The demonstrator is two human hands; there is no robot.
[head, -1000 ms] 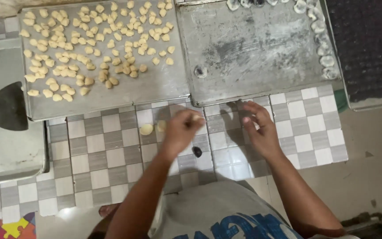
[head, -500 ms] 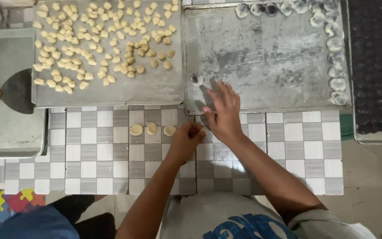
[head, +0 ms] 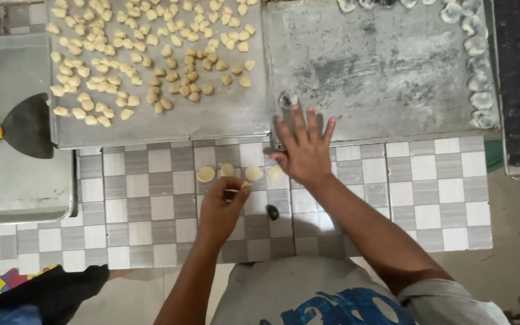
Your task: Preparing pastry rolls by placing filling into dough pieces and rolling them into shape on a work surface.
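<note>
At the far left a black flat scraper blade with a yellow-and-black handle [head: 22, 127] lies on a grey metal surface [head: 13, 180], its long axis running left to right, blade end toward the right. Next comes the left grey metal tray [head: 236, 114], strewn with many small pale folded dough pieces [head: 151, 54], too many to count surely. Below it, on the grey-and-white chequered tiled counter [head: 428, 192], four small round pale dough discs [head: 206, 174] lie flat in one row running left to right, just beside one another. The left hand [head: 224, 207] sits right below that row, fingertips pinched on a thin pale sliver I cannot make out. One small dark lump [head: 272, 211] lies just right of it. The right hand [head: 305, 147] is spread flat, fingers pointing up over the near edge of the right grey metal tray [head: 386, 72], gripping nothing. Along that tray's far and right rim sits a line of roughly ten pale filled dumplings [head: 479, 78].
</note>
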